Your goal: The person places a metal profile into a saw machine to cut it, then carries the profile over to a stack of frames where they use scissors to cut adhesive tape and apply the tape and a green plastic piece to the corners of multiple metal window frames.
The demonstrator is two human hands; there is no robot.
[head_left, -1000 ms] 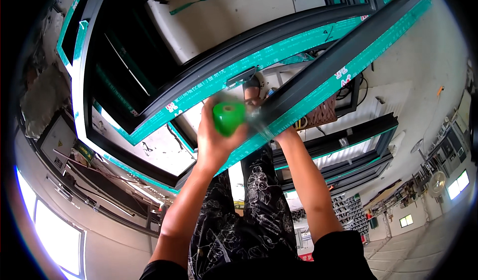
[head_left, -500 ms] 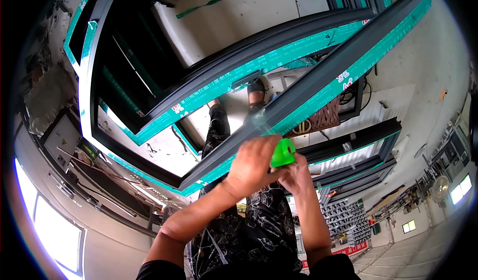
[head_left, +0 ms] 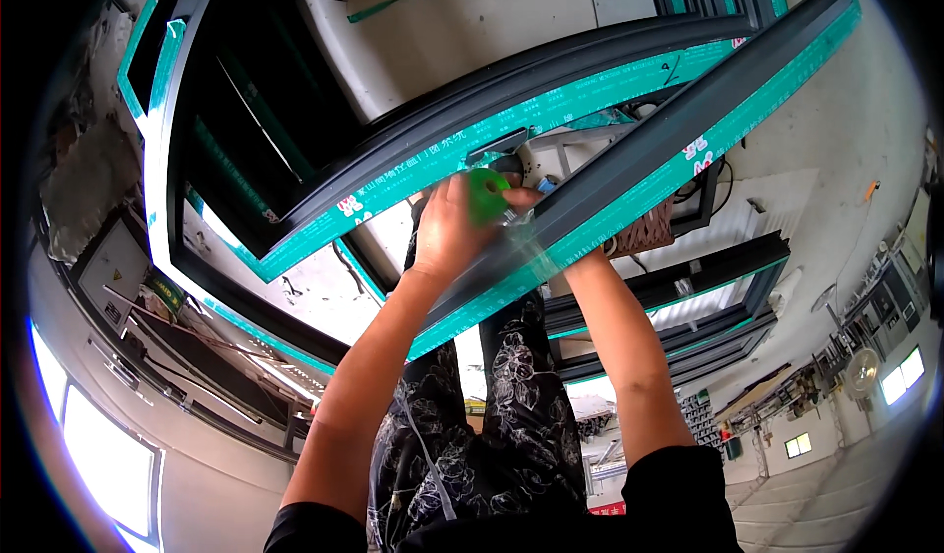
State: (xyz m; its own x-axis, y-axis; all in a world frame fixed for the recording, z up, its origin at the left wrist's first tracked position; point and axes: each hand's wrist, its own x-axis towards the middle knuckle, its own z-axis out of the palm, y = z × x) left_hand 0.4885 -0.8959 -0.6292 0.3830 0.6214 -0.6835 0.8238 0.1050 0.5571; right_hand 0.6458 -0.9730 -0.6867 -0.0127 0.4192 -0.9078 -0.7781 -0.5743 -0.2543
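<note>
A bright green tape roll (head_left: 489,195), blurred, sits on the far side of a dark grey window-frame bar (head_left: 629,160) edged with green protective film. My left hand (head_left: 447,227) has come over the bar and is closed around the roll's left side. My right hand (head_left: 524,198) reaches beneath the same bar; most of it is hidden there, and only fingers show, bent against the roll's right side. A strip of clear film (head_left: 531,248) lies across the bar between my forearms.
A second filmed frame bar (head_left: 413,174) runs just beyond the roll. More dark frames (head_left: 678,292) lie on the floor at right, near a brown woven basket (head_left: 644,231). A loose green strip (head_left: 398,4) lies on the pale floor at the far side.
The green roll has moved from the bar's near side to its far side, up and left. My left hand went over the bar with it, while my right hand went underneath.
</note>
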